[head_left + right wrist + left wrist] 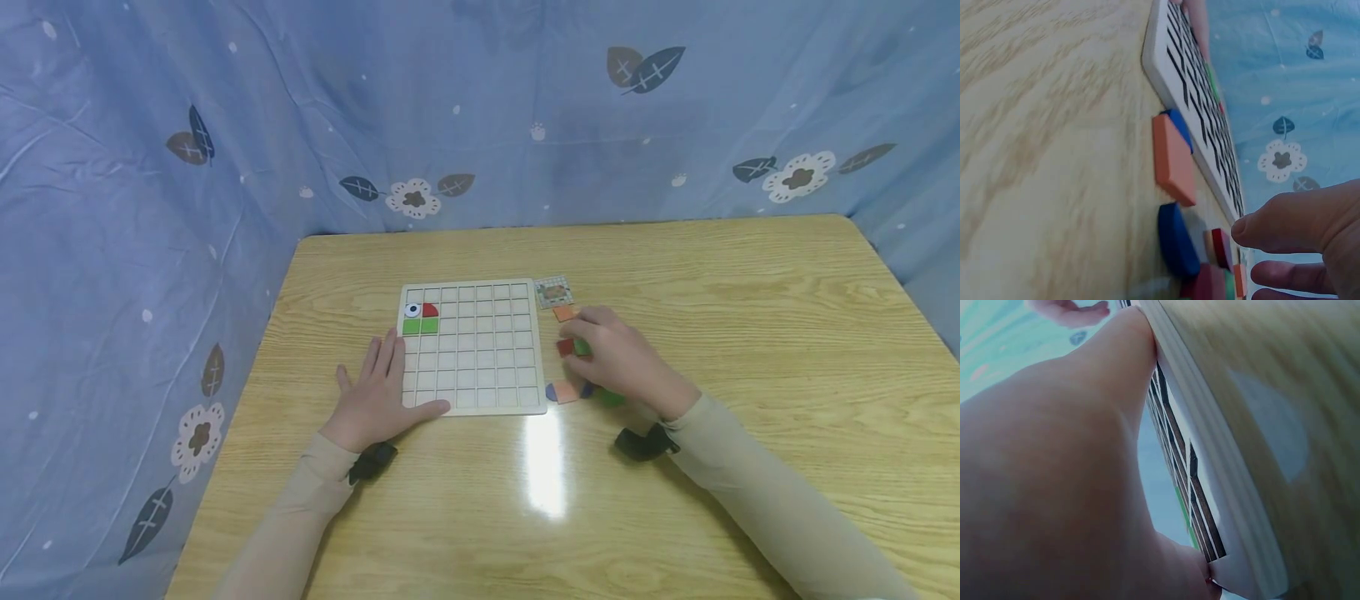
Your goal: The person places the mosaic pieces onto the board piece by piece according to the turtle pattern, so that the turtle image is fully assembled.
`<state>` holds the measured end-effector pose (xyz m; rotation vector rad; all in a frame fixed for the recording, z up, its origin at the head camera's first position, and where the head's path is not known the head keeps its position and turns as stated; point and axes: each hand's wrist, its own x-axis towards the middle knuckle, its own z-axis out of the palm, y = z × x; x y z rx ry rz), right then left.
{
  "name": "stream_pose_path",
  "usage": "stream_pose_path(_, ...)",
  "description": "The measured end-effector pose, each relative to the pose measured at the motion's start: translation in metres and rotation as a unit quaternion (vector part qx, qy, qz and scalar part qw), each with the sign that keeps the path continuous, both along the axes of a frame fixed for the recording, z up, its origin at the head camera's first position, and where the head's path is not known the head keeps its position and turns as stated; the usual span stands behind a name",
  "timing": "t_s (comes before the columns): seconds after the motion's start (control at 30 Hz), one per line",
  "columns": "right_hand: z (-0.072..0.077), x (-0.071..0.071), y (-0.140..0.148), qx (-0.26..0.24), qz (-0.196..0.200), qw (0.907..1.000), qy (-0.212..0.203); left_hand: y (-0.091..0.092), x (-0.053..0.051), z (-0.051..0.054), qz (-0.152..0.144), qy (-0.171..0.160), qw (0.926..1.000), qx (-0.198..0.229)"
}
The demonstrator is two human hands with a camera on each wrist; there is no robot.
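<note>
A white gridded board (487,367) lies on the table. Four-cell cluster at its upper left: a round eye piece (412,310), a red quarter-round piece (430,310) and green squares (420,326). My left hand (375,404) rests on the board's left edge with fingers straight and thumb along the near edge. Right of the board, my right hand (618,354) hovers over loose pieces, among them a red one (566,348) and a green one (582,347). In the right wrist view its thumb and fingers stand apart, with no piece visible between them.
Beside the board's near right corner are an orange piece (1172,162) and a dark blue curved piece (1177,244). A small patterned card (554,292) lies by the far right corner, above an orange square (562,313). A blue curtain (495,108) hangs behind the table.
</note>
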<state>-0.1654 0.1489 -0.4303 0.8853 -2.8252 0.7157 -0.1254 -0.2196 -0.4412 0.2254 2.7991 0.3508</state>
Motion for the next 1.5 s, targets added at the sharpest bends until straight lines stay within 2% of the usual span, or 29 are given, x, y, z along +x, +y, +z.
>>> stream_pose_path(0.67,-0.009,0.002,0.006,0.025,-0.015,0.9995,0.011,0.001,-0.001,0.0,-0.002,0.0,1.0,0.004)
stream_pose_path(0.9,-0.011,0.002,0.005,0.024,-0.022,0.9995,0.0,0.0,-0.001,-0.001,-0.001,0.001,1.0,-0.001)
stream_pose_path(1.5,-0.013,0.001,0.009,0.026,-0.022,0.9994,0.011,-0.001,-0.001,-0.002,-0.001,0.004,1.0,0.002)
